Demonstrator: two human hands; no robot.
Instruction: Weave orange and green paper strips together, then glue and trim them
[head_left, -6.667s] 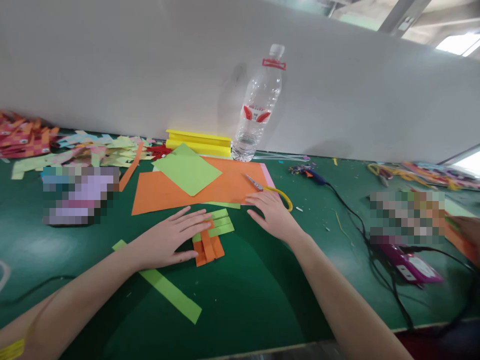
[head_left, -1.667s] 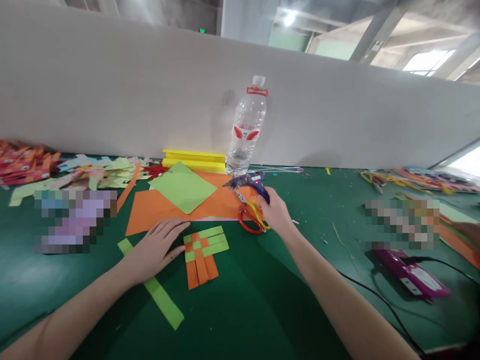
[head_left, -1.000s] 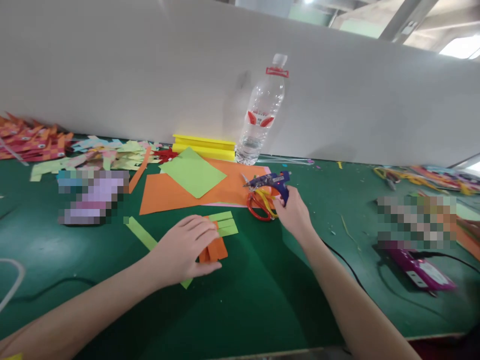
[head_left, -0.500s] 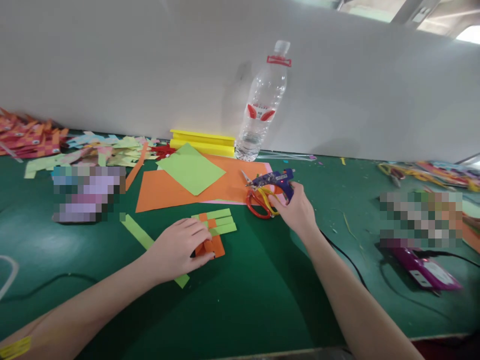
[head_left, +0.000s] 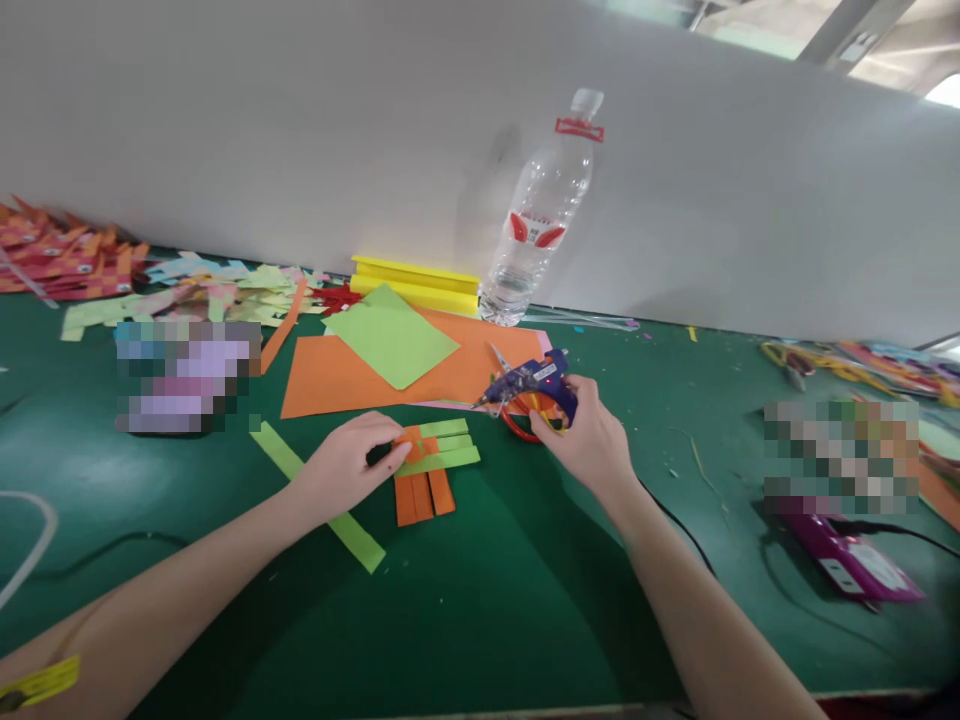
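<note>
My left hand point(head_left: 346, 468) pinches the left edge of a small woven piece of orange and green paper strips point(head_left: 424, 497), whose orange tails point toward me and green ends to the right. In my right hand point(head_left: 592, 440) is a blue hot glue gun point(head_left: 541, 376), fingers wrapped round its handle, its nozzle angled down-left above the far side of the woven piece. Scissors with red and yellow handles point(head_left: 514, 424) lie under the glue gun, partly hidden. A loose green paper strip point(head_left: 361, 543) runs beneath my left wrist.
Behind lie an orange sheet point(head_left: 309, 388) and a green paper square point(head_left: 394, 342). A plastic bottle point(head_left: 541, 205) stands by a yellow folded piece point(head_left: 416, 290) at the wall. Paper scraps point(head_left: 255, 292) are at left, a purple power strip point(head_left: 851, 555) with a cord at right.
My left hand has shifted its grip up and left on the woven piece, uncovering the orange tails. The glue gun has tilted nozzle-down and come closer to the woven piece.
</note>
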